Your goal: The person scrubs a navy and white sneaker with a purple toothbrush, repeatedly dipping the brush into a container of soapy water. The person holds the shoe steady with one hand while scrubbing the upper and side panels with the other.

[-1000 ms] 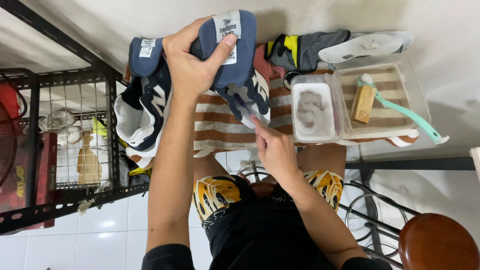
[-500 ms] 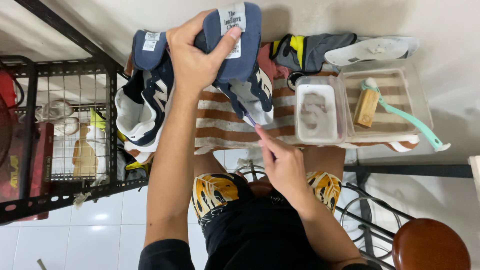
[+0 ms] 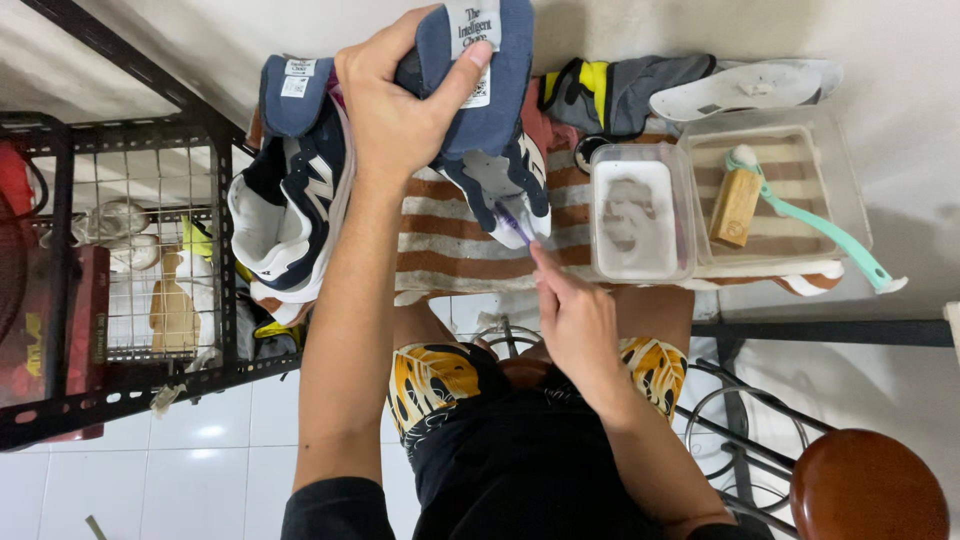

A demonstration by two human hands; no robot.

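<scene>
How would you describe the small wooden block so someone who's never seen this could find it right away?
Start at the striped brown and white towel on the table, then go to the two clear plastic containers on its right side. The wooden block lies in the shallow clear tray farthest right, beside a mint-green long-handled brush. It is the only plain tan wooden piece there; the neighbouring tub holds white powder.

You have two navy-and-white sneakers: one [image 3: 490, 110] gripped, its mate [image 3: 290, 190] beside it. One purple-bristled toothbrush [image 3: 512, 224]. One striped brown-and-cream towel [image 3: 450, 250]. Two clear plastic tubs: one of whitish powder [image 3: 640, 215], one wider tray [image 3: 800, 160]. One wooden block brush [image 3: 735, 207]. One mint long-handled brush [image 3: 820, 225]. One white insole [image 3: 745, 92]. Two round wooden stools, one [image 3: 870, 490] in plain view, one [image 3: 525, 370] under you.
</scene>
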